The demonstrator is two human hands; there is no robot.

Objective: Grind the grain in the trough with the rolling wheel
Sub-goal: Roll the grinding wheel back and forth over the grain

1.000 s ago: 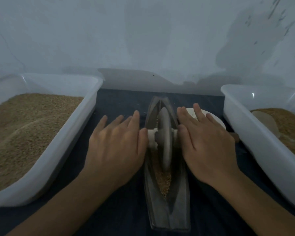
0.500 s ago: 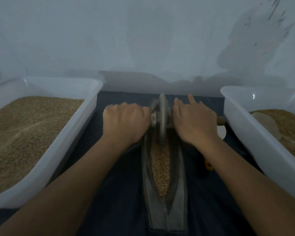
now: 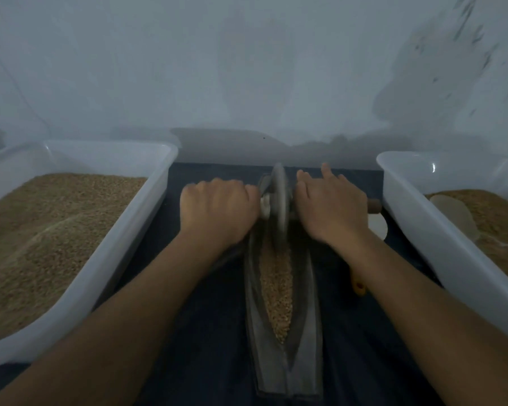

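A long dark trough (image 3: 305, 332) lies lengthwise on the dark cloth, with brown grain (image 3: 276, 288) along its groove. The grey rolling wheel (image 3: 277, 200) stands upright at the trough's far end, blurred by motion. My left hand (image 3: 217, 209) is on the left side of the wheel's axle, its fingers curled down over the handle, which is hidden. My right hand (image 3: 330, 206) presses on the right handle with its fingers stretched forward. The handle's brown end (image 3: 374, 205) sticks out past that hand.
A white bin (image 3: 106, 259) full of grain stands on the left. Another white bin (image 3: 423, 230) on the right holds grain and a pale scoop (image 3: 455, 215). A white dish (image 3: 379, 225) and a yellow object (image 3: 358, 285) lie beside my right forearm. A wall rises close behind.
The wheel rolled from the trough's middle to its far end, uncovering the grain. My arms stretched forward, and my left fingers went from flat to curled.
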